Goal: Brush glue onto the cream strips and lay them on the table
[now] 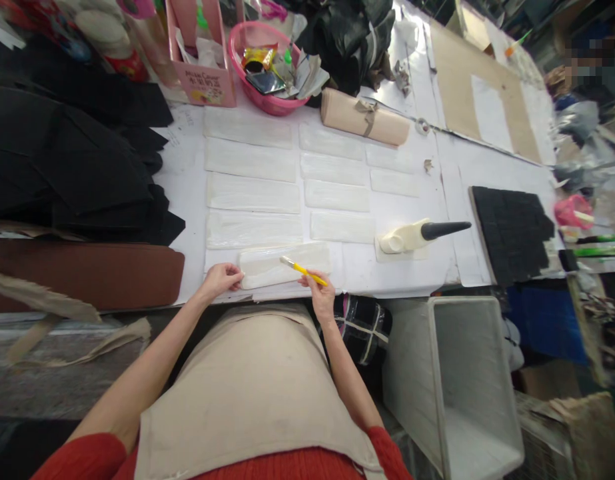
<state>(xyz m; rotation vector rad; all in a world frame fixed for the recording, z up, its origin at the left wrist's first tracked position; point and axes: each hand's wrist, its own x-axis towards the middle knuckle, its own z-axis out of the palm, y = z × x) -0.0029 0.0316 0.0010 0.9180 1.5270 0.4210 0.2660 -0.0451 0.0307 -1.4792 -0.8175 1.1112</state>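
A white rectangular strip (260, 265) with a glossy, streaky surface lies at the near edge of the white-covered table. My left hand (223, 279) pinches its left end between thumb and fingers. In my right hand (319, 291) is a yellow-handled paintbrush (307, 271), its pale bristles over the middle of the strip; whether they touch it I cannot tell. Similar whitish strips (254, 197) lie in rows beyond my hands. To the right, a cream bottle with a long dark nozzle (412, 236) rests on a small pale piece.
Black cut pieces (77, 147) and a brown panel (87, 275) are piled at left. A pink basket (272, 103), a pink box (204, 85) and a tied beige roll (362, 119) stand behind. A black stack (510, 230) lies right, above a grey bin (437, 373).
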